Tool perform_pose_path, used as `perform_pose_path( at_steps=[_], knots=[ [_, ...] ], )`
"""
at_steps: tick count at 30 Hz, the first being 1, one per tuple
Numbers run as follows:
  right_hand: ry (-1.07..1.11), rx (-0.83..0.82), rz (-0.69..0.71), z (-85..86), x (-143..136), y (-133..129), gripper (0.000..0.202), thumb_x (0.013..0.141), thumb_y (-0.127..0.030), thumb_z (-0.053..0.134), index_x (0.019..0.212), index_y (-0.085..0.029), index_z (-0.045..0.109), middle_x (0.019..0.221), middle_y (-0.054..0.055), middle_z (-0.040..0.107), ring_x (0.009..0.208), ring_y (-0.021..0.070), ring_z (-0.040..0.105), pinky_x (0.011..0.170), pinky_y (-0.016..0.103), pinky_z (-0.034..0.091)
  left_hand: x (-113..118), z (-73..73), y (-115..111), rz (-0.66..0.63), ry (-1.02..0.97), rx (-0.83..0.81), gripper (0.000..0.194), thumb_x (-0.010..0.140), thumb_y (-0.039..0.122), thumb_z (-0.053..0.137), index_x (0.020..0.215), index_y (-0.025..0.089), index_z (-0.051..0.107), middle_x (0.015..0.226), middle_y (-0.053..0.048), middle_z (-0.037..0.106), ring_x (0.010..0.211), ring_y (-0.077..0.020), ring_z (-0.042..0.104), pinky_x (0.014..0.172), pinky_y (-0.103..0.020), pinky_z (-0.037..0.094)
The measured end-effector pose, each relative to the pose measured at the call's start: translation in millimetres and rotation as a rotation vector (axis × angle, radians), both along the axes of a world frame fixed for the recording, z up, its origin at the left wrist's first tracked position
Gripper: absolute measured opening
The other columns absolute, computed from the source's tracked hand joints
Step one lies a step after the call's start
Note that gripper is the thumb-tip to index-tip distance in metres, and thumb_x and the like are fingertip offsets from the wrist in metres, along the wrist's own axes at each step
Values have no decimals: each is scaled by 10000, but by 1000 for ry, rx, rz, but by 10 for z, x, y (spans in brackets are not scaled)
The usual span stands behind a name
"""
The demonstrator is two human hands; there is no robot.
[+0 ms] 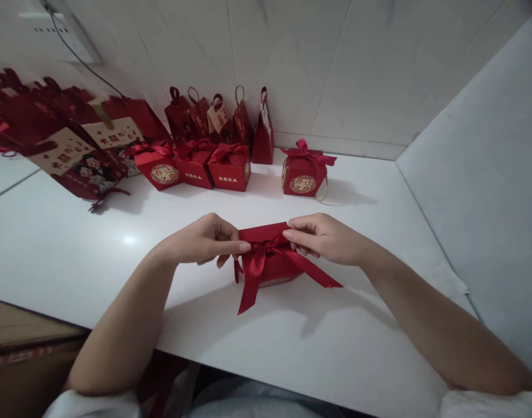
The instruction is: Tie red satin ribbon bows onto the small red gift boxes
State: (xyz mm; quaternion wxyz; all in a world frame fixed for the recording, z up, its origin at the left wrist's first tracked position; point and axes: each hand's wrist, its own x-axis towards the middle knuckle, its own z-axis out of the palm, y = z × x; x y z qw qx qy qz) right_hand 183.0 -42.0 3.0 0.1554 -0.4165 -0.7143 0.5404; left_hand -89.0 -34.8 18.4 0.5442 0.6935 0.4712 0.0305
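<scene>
Hands pinch ribboned box; rear-right box seemingly reads 乔迁之喜.

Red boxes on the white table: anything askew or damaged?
No damage stands out. One ribboned box looks slightly odd: it stands apart from the row of three boxes, though that may be deliberate.

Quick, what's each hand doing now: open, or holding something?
Left hand: closed, pinching at the left of the ribboned red box.
Right hand: closed, pinching at its right.
</scene>
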Motion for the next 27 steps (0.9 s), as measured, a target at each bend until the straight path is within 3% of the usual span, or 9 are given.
perform_pose_path(
  at_steps=[5, 12, 18, 27],
  knots=[
    [-2, -30, 7, 13, 2, -14, 361, 948, -418, 486, 667, -191, 490, 627, -34, 477, 558, 95, 400, 529, 254, 335, 8, -14, -1, -23, -57, -41, 421, 857, 509, 621, 674, 131, 619, 568, -26, 637, 345, -41, 397, 338, -182, 246],
    [20, -93, -123, -42, -64, -1, 483, 902, -584, 500, 624, -190, 477, 586, -25, 497, 498, 90, 439, 481, 244, 367, 55, -43, -14, 105, -201, 9, 394, 883, 477, 604, 676, 145, 566, 585, -22, 648, 380, -43, 399, 369, -180, 265],
    [-16, -40, -33, 20, -34, 4, 411, 915, -521, 522, 673, -190, 504, 601, -36, 501, 528, 88, 445, 531, 244, 391, 38, -57, -8, 78, -136, 1, 385, 831, 490, 669, 679, 137, 643, 607, -41, 678, 408, -59, 449, 385, -184, 302],
    [-23, -114, 74, 83, 59, 35, 407, 897, -534, 549, 688, -186, 526, 609, -26, 531, 528, 93, 467, 539, 252, 387, -15, -31, 4, 42, -142, -27, 382, 825, 432, 691, 606, 141, 581, 539, -25, 645, 419, -72, 500, 414, -177, 366]
  ],
)
